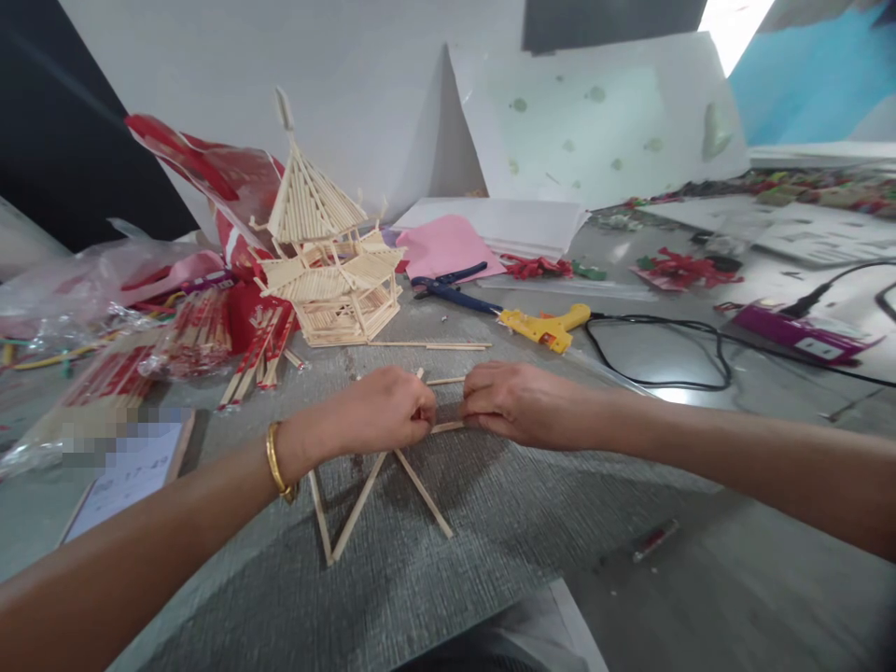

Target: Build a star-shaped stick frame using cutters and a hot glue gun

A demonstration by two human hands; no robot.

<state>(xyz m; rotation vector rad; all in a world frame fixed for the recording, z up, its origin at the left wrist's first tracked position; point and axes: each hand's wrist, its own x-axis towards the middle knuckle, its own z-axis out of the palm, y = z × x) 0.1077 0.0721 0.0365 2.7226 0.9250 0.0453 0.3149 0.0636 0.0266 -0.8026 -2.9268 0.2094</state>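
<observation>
My left hand [396,411], with a gold bangle at the wrist, is closed over the joint of several pale wooden chopsticks [360,509] that form a zigzag frame. Those sticks splay toward me across the grey textured tabletop. Close beside it, my right hand [511,406] has its fingers bent and pinched on the far end of a chopstick [448,427] that spans the short gap between both hands. Another stick [446,381] crosses that gap a little farther back. My fingers hide the exact contact points.
Behind my hands stands a pagoda model [336,271] of sticks. A yellow glue gun [546,325] with a black cord lies beside blue-handled pliers [455,289]. Wrapped chopsticks [189,336] and a phone [133,467] are left. A purple power strip [794,334] sits right.
</observation>
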